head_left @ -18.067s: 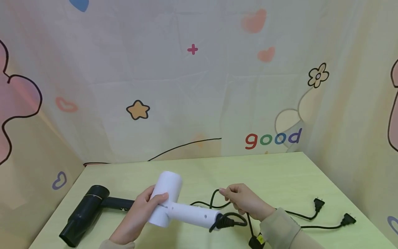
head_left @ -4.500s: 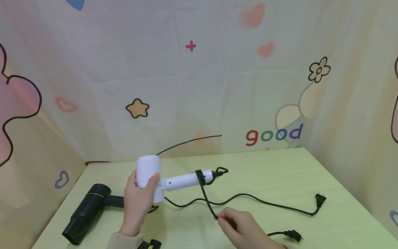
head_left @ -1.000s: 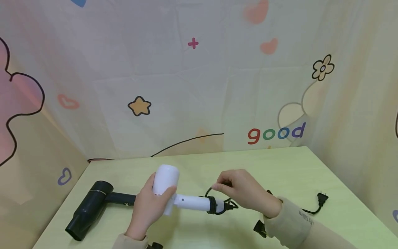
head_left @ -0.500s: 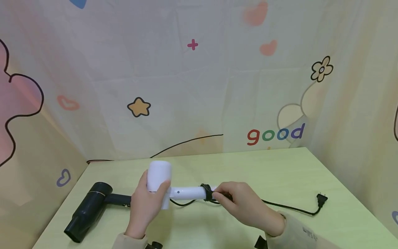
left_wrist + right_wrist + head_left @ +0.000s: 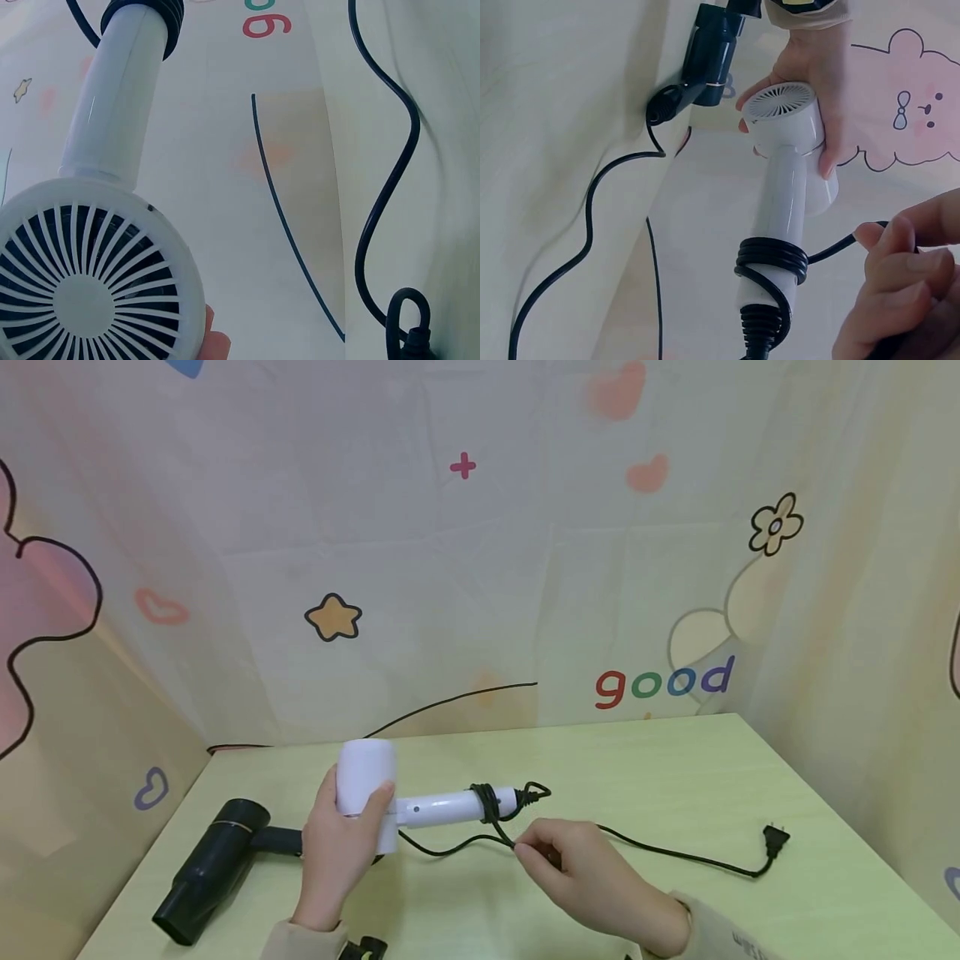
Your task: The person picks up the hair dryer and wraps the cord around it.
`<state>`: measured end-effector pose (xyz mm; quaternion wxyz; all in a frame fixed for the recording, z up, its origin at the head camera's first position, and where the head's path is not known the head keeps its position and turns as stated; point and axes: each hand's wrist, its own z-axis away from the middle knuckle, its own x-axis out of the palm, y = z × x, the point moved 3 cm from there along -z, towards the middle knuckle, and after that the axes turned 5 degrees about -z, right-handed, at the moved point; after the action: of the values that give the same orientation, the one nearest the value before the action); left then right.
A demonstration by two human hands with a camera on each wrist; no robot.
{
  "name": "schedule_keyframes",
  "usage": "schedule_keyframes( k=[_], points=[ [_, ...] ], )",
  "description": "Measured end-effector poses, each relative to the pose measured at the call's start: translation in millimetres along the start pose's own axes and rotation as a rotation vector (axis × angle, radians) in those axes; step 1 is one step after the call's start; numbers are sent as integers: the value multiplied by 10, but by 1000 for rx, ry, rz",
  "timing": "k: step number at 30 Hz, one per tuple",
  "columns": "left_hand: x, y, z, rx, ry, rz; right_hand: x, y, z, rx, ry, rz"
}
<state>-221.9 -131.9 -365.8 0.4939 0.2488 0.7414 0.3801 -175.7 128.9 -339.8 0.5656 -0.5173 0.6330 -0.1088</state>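
Note:
A white hair dryer (image 5: 442, 809) is held above the table by my left hand (image 5: 341, 839), whose fingers and thumb curl round its barrel. Several turns of its black cord (image 5: 772, 256) circle the handle near the cord end. My right hand (image 5: 592, 877) pinches the free length of that cord between thumb and fingertips, a little below and to the right of the handle. In the left wrist view the dryer's slatted end grille (image 5: 84, 304) faces the camera. The right wrist view shows the cord running taut from the coil to my right fingers.
On the left of the table (image 5: 645, 768) lies a black hair dryer (image 5: 213, 868). Its cord (image 5: 675, 855) runs right across the tabletop to a two-pin plug (image 5: 776, 839). Printed curtains (image 5: 420, 552) hang behind and at both sides.
Over the last second my right hand has carried the cord round the handle, from behind it to the front below. The white dryer has shifted left. Earlier its handle bore no turns.

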Motion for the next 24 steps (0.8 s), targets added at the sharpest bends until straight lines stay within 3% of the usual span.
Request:
schedule_keyframes(
  k=[10,24],
  points=[
    [-45,-34,-33,-37,28,57,44,32,98,-24,-18,-38],
    [-55,-63,-61,-93,33,114,132,272,291,74,-123,-180]
  ],
)
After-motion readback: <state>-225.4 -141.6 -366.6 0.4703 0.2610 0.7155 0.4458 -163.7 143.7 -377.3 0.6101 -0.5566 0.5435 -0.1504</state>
